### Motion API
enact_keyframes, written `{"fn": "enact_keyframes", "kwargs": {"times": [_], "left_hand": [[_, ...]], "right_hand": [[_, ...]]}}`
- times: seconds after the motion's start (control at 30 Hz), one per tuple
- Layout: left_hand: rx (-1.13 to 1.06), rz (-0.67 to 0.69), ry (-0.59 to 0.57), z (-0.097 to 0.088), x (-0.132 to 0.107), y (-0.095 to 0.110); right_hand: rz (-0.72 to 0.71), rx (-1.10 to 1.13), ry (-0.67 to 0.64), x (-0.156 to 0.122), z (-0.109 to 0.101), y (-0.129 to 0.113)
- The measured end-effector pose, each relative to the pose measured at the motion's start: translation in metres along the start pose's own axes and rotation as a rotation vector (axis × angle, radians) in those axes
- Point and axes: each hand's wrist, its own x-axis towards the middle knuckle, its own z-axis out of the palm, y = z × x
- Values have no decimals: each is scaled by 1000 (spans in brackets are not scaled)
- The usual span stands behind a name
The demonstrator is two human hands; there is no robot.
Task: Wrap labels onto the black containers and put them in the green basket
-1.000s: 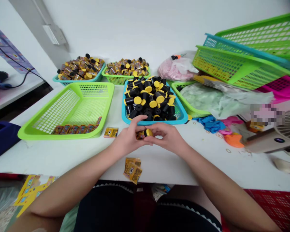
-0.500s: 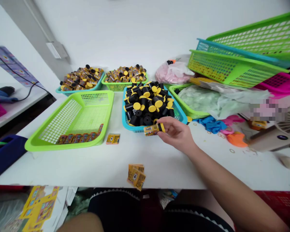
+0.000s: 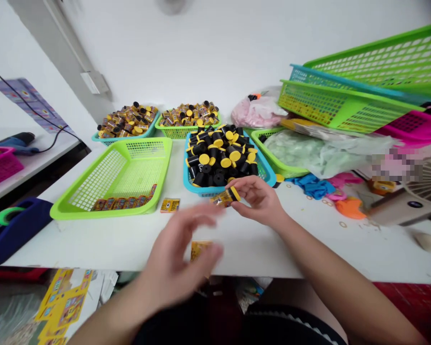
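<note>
**R hand [image 3: 260, 201] pinches labelled bottle [image 3: 226, 196]; L hand [image 3: 175, 258] in motion**

Grip: R hand clenched on the bottle, thumb and fingers around its body, approx. over the front edge of the blue basket [image 3: 264, 179]. L hand is motion-blurred, held clear of the bottle, and appears open and empty; blur limits confirmation.

Item: short cylinder, printed yellow-and-brown label, black cap w/ yellow top, tilted, cap end toward the R hand's fingers.

Surroundings: blue basket holds a heap of black cylinders w/ yellow ends [image 3: 219, 155], just beyond the R hand. Lime basket [image 3: 104, 211], to the L, holds a row of labelled tubes [image 3: 122, 204] against its near wall. Single printed card [image 3: 170, 205] lies on the white table [image 3: 93, 244] beside it; card stack [image 3: 200, 249] sits near the table edge, partly behind the L hand.
</note>
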Motion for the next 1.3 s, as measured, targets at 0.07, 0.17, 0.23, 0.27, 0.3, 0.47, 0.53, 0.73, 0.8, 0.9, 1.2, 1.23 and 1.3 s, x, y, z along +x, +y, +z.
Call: {"fn": "enact_keyframes", "kwargs": {"times": [0.07,0.17,0.23,0.27,0.3,0.47,0.53,0.73,0.8,0.9,1.2,1.23,1.3], "left_hand": [[72,-78,-47,0,22,-14],[157,-191,-207,0,50,-31],[78,-161,-304,0,61,-36],[38,-140,-353,1,64,-37],[16,-129,-399,1,67,-38],[43,-139,-348,10,77,-49],[-117,-127,-340,14,77,-56],[-436,-173,-443,8,71,-60],[-500,-166,-445,6,69,-59],[-551,-148,-381,11,66,-59],[-455,1,-151,29,60,-54],[-473,13,-227,26,61,-54],[-505,22,-388,19,64,-55]], "right_hand": [[-46,-55,-54,-1,0,-2],[-124,-169,-100,-1,1,0],[-193,-271,-88,-1,2,4],[-226,-320,-75,-1,1,6],[-254,-369,-62,0,1,8],[-351,-558,7,-1,3,12],[-365,-546,44,-2,6,11],[-292,-396,-78,-7,14,4],[-331,-416,-107,-7,16,4],[-430,-580,-94,-7,19,6],[-655,-938,9,-11,28,5],[-661,-923,8,-11,27,4],[-669,-886,-3,-10,25,3]]}}
